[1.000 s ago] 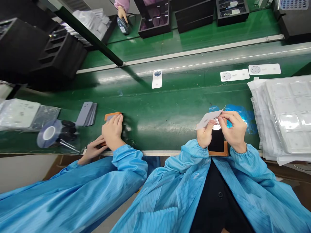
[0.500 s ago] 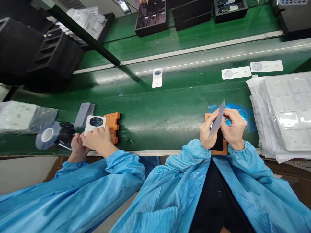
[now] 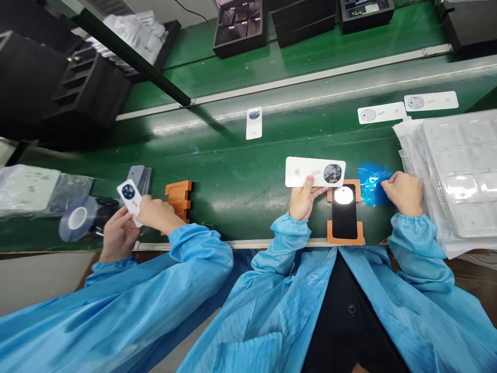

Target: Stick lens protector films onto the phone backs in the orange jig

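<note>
My left hand grips the lower edge of a white phone back cover, thumb on its face, with the dark round camera area to the right. Below and right of it lies an orange fixture, which holds a black slab with a bright white patch at its top. My right hand is closed, its fingertips at the right edge of crumpled blue film on the bench. Whatever is pinched there, if anything, is hidden.
Left of me, a co-worker's hands hold another white phone back cover near an orange block and a tape roll. Stacked clear trays stand at right. White covers lie farther back. A metal rail crosses behind.
My hands have moved apart. The cover has turned from edge-on to face-up and shifted left with my left hand. My right hand has moved right, uncovering the fixture. The co-worker has lifted and tilted their cover.
</note>
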Tool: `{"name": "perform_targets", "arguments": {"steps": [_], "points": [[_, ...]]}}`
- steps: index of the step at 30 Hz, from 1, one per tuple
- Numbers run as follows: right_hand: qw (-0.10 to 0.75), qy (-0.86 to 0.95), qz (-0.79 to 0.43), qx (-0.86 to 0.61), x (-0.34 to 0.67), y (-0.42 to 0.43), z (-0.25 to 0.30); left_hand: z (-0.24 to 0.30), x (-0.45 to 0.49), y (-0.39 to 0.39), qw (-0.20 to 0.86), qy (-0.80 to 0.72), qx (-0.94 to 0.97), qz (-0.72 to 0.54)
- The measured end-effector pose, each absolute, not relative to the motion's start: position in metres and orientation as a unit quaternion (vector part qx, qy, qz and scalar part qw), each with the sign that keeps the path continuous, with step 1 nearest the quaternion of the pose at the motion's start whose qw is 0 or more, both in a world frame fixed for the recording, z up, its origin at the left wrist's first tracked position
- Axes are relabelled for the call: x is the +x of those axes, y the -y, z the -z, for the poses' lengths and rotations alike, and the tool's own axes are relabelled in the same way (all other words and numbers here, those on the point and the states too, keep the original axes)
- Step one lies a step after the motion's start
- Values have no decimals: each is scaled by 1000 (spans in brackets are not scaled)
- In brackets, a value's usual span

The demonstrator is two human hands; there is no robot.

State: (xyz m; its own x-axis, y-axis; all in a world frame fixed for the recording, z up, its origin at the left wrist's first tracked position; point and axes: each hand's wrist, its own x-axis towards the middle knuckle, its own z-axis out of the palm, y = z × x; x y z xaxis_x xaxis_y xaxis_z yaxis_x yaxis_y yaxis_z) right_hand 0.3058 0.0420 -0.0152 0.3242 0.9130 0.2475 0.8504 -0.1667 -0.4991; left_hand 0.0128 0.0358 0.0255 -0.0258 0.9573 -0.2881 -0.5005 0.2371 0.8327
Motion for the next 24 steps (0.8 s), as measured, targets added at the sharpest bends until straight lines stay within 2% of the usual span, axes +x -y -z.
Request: {"name": "perform_targets", "arguments": {"steps": [2, 5, 9, 12, 17, 24], "points": [[287, 588, -26, -756, 312, -33, 8, -30, 6, -30, 612, -454, 354, -542], [295, 613, -29, -732, 300, -11, -14, -31, 0, -18, 542, -408, 584, -446], [299, 755, -99, -575, 267, 18, -34, -15, -2, -12, 444, -325, 766, -332], [278, 825, -108, -479, 246, 32, -29, 3, 0, -11, 385, -328, 813, -288], [269, 831, -66, -482, 238, 38, -10, 17, 3, -8, 342, -320, 846, -256], [246, 847, -119, -455, 249, 29, 2, 16, 1, -12, 328, -355, 841, -243]]}}
